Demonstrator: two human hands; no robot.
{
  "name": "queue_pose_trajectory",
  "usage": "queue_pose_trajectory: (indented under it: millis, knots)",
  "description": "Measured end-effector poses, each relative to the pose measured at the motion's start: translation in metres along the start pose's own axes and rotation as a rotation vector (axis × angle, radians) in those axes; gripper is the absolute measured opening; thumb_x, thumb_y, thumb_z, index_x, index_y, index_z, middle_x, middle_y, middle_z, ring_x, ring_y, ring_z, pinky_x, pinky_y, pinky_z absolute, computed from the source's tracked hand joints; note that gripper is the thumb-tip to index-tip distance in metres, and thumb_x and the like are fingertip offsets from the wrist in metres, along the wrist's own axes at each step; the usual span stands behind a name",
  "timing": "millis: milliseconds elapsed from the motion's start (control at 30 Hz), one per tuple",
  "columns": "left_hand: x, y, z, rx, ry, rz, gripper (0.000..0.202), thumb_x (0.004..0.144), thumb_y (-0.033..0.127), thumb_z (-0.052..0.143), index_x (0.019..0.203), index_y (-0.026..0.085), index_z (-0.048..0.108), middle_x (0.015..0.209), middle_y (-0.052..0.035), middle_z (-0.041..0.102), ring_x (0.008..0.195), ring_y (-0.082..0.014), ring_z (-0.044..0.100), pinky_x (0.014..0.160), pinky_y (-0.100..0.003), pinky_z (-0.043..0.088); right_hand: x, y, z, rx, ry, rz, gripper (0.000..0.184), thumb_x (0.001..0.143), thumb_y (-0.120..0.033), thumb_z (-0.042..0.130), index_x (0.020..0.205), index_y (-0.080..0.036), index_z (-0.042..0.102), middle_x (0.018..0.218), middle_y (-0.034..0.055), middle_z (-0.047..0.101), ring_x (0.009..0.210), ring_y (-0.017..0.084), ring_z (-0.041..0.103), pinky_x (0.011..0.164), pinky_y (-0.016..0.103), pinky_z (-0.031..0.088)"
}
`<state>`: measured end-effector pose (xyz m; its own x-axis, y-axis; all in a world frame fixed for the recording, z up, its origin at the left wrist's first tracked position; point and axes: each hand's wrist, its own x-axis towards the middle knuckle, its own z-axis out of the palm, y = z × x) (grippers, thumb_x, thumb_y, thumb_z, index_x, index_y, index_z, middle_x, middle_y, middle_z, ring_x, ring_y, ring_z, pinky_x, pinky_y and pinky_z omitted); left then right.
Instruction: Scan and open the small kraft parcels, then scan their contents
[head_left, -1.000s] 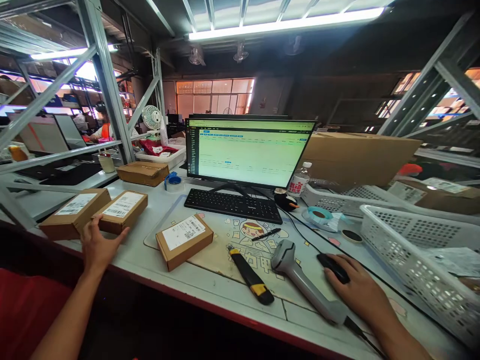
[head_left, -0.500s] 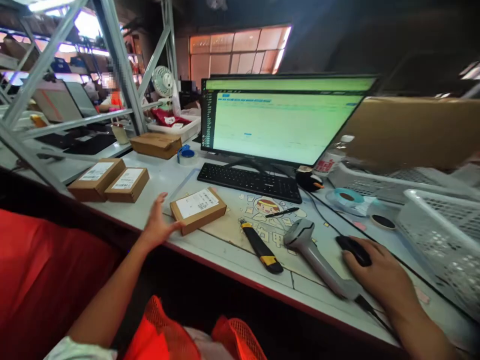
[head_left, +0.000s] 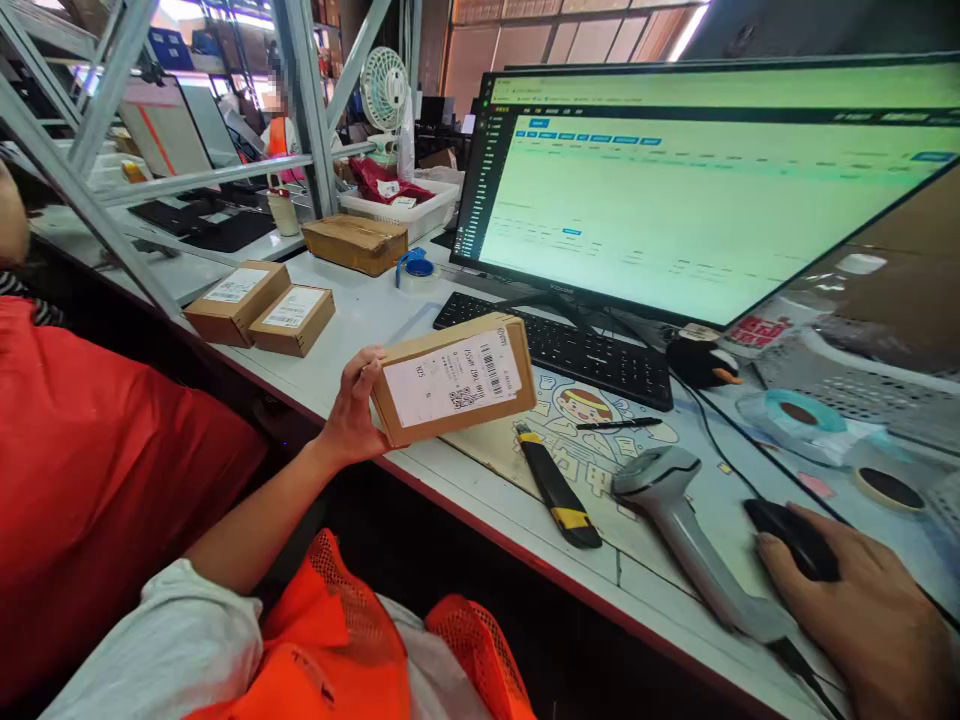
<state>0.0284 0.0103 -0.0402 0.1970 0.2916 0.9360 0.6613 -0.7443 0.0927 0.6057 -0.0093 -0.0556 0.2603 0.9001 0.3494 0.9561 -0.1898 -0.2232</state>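
Note:
My left hand grips the left end of a small cardboard box, raised and tilted so its white shipping label faces me. My right hand rests over a black computer mouse at the right of the desk. Left of the mouse lies a grey barcode scanner, its cable running toward the front edge. A black and yellow utility knife lies on the desk mat between the scanner and the box. A black pen is behind the knife.
A lit monitor stands behind a black keyboard. Two labelled boxes and another carton sit at the left, near blue tape. Tape rolls lie at right. Someone in red is close on my left.
My left hand has closed on the box and lifted it off the desk, tipping its label toward me. My right hand stays on the mouse. The view has shifted down and left.

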Motion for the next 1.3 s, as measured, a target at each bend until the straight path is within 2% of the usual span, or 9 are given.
queue_pose_trajectory:
  millis: [133, 300, 567, 833, 1067, 1300]
  knots:
    - [0.001, 0.023, 0.009, 0.041, 0.135, -0.061, 0.134, 0.064, 0.073, 0.087, 0.166, 0.030, 0.012, 0.145, -0.0173, 0.041, 0.140, -0.0387, 0.047, 0.116, -0.060, 0.045, 0.003, 0.011, 0.009, 0.009, 0.020, -0.011, 0.078, 0.080, -0.073, 0.038, 0.132, -0.020, 0.063, 0.133, 0.0170, 0.065, 0.130, 0.041, 0.058, 0.111, 0.054, 0.048]
    - [-0.001, 0.055, 0.024, 0.045, 0.212, -0.140, 0.135, 0.062, 0.074, 0.088, 0.165, 0.028, 0.013, 0.143, -0.0189, 0.039, 0.139, -0.0395, 0.045, 0.117, -0.063, 0.041, 0.003, 0.016, 0.013, 0.015, 0.041, -0.026, 0.080, 0.080, -0.073, 0.039, 0.134, -0.019, 0.063, 0.134, 0.0161, 0.065, 0.131, 0.040, 0.057, 0.113, 0.053, 0.047]
    - [-0.002, 0.094, 0.037, 0.033, 0.270, -0.262, 0.126, 0.062, 0.052, 0.093, 0.162, 0.023, 0.021, 0.148, -0.0221, 0.034, 0.141, -0.0418, 0.041, 0.113, -0.064, 0.044, 0.000, 0.015, 0.013, -0.002, 0.046, -0.042, 0.076, 0.082, -0.071, 0.039, 0.134, -0.021, 0.061, 0.134, 0.0144, 0.064, 0.131, 0.039, 0.057, 0.111, 0.052, 0.047]
    - [0.003, 0.105, 0.036, 0.020, 0.274, -0.311, 0.109, 0.067, 0.048, 0.091, 0.154, 0.022, 0.030, 0.144, -0.0216, 0.034, 0.142, -0.0411, 0.040, 0.110, -0.061, 0.046, 0.002, 0.012, 0.009, -0.013, -0.018, 0.023, 0.077, 0.079, -0.074, 0.038, 0.132, -0.023, 0.061, 0.135, 0.0158, 0.063, 0.132, 0.041, 0.055, 0.111, 0.055, 0.047]
    - [-0.003, 0.108, 0.039, 0.004, 0.253, -0.349, 0.105, 0.065, 0.058, 0.089, 0.148, 0.025, 0.033, 0.144, -0.0203, 0.035, 0.141, -0.0422, 0.041, 0.108, -0.062, 0.048, 0.004, 0.020, 0.017, -0.016, 0.049, -0.031, 0.077, 0.082, -0.075, 0.037, 0.134, -0.023, 0.061, 0.135, 0.0147, 0.063, 0.133, 0.039, 0.055, 0.113, 0.052, 0.047]
    - [-0.012, 0.102, 0.045, -0.013, 0.242, -0.367, 0.108, 0.062, 0.048, 0.093, 0.149, 0.024, 0.033, 0.143, -0.0204, 0.034, 0.141, -0.0420, 0.040, 0.109, -0.061, 0.047, 0.002, 0.024, 0.019, -0.009, 0.048, -0.018, 0.078, 0.082, -0.074, 0.039, 0.135, -0.021, 0.062, 0.135, 0.0152, 0.063, 0.131, 0.039, 0.057, 0.113, 0.052, 0.047]
